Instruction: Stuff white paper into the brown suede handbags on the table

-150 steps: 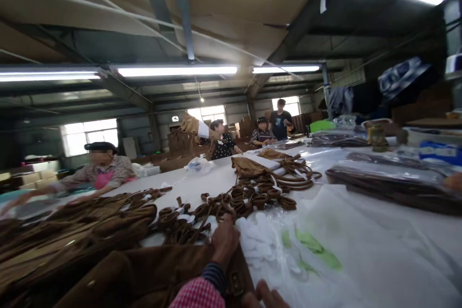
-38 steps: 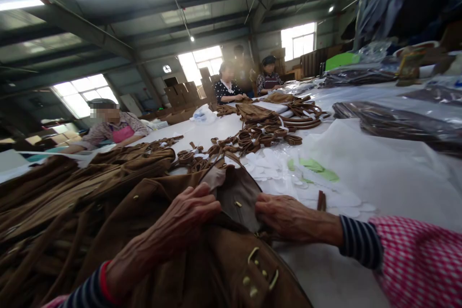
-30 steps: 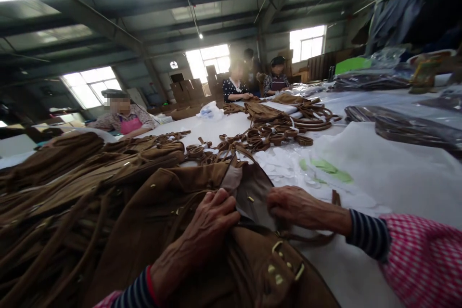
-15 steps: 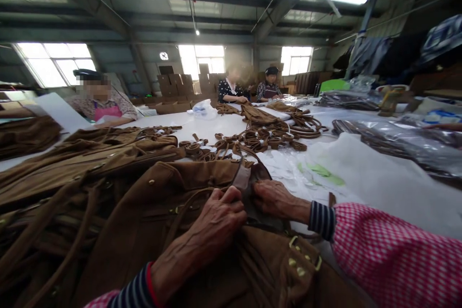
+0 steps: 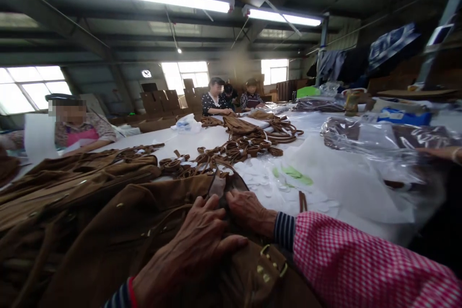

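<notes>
A brown fabric bag (image 5: 144,224) with gold-coloured buckles lies in front of me, its grey inner lining (image 5: 217,186) showing at the opening. My left hand (image 5: 195,240) rests on the bag beside that opening, thumb stretched out to the right and fingers apart. At the opening's right side, my right hand (image 5: 249,208) has its fingers curled on the edge of the bag; its fingertips are partly hidden inside the dark opening. Gold-coloured buckle fittings (image 5: 271,263) sit below my right hand.
Rolled brown straps (image 5: 249,147) are heaped mid-table. Clear plastic-wrapped items (image 5: 375,137) and a white sheet (image 5: 346,178) lie to the right. More brown bags are piled at left. A person (image 5: 77,125) sits at far left; others sit across the table. Another person's hand (image 5: 442,152) reaches in at right.
The view has turned right and tilted up. My left hand's fingers have opened, with the thumb now spread to the right. The hand at the right edge shows more clearly.
</notes>
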Available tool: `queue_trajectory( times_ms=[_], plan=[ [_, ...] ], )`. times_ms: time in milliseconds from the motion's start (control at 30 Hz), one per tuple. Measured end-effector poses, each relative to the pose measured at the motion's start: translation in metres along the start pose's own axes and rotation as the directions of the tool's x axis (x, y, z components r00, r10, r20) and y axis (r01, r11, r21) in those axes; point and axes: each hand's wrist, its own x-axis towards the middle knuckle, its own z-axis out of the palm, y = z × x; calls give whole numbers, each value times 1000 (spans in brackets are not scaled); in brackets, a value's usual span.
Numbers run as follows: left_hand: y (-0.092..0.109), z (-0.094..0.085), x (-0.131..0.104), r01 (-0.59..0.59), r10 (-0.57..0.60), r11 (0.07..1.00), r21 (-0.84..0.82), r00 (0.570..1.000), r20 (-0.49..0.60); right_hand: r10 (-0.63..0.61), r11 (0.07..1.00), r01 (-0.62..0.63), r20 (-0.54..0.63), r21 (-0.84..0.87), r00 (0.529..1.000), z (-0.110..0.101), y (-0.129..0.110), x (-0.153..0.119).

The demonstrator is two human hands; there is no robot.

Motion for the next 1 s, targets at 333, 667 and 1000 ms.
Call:
queue_trajectory(
  times_ms=[333, 667, 1000],
  plan=[
    [-1, -10, -18, -79, 79, 992, -102, 997, -2, -174, 977, 169, 31, 133, 984, -13, 21, 1],
    [-8, -4, -21, -115, 111, 983, -142, 993, -36, -222, 966, 203, 111, 157, 969, -15, 28, 10],
    [-11, 0, -21, -127, 119, 984, -127, 991, -68, -174, 956, 144, 99, 254, 980, -27, 20, -5]
  ],
)
